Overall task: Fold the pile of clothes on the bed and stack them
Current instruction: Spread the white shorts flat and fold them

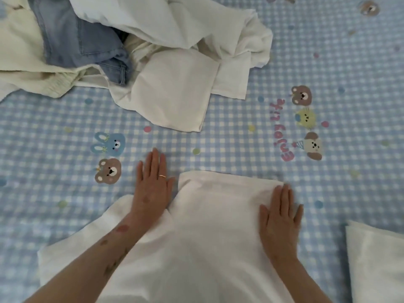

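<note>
A bedroom in a home. A bed sheet (240,138) in blue gingham, printed with cartoon bears and rabbits, fills the view. Loose laundry (131,40) lies heaped on it.

Blue gingham bedsheet (240,145), printed cartoon bears, bunny (110,145), coloured dots, pink lettering (282,132).

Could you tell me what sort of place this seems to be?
Most likely a bedroom: the hands work on a bed covered by a blue-and-white checked sheet printed with cartoon animals, with a loose pile of white, cream and denim clothes and a white pillow-like cushion.
</note>
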